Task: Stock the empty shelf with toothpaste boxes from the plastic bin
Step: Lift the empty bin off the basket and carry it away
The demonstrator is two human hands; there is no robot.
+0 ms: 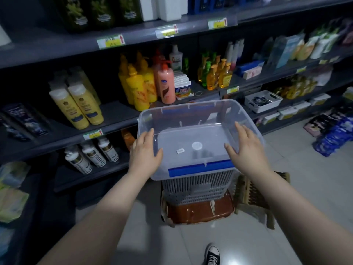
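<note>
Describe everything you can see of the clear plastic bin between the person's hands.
The plastic bin is a clear rectangular tub with rounded corners and a blue strip at its near and far ends. It looks empty, save a round sticker and small label on its floor. It sits on a grey slatted basket atop a brown stool, beside the shelves. The left hand and right hand rest on its side rims, fingers fairly straight.
</note>
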